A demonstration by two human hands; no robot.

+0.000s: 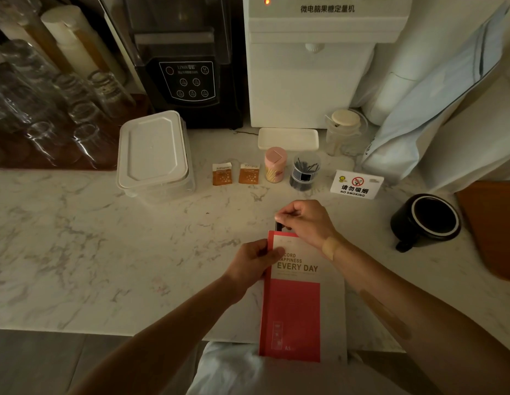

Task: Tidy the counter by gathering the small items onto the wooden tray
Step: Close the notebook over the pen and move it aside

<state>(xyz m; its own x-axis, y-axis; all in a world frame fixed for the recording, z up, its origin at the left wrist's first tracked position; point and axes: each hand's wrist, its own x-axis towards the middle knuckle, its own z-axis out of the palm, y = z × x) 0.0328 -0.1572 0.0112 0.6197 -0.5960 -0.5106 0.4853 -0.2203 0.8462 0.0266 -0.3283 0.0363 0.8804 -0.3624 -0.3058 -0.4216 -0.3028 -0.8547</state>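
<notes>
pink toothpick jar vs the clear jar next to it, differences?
1. Colour: the pink jar has a pink lid and tinted wall; the clear jar is colourless with a dark label.
2. Contents: the pink jar holds pale toothpicks; the clear jar holds thin dark sticks, which I can't identify.
3. Shape: the pink jar looks narrower; the clear jar looks wider.
Shared: both stand upright on the counter, side by side, untouched by either hand.
</notes>
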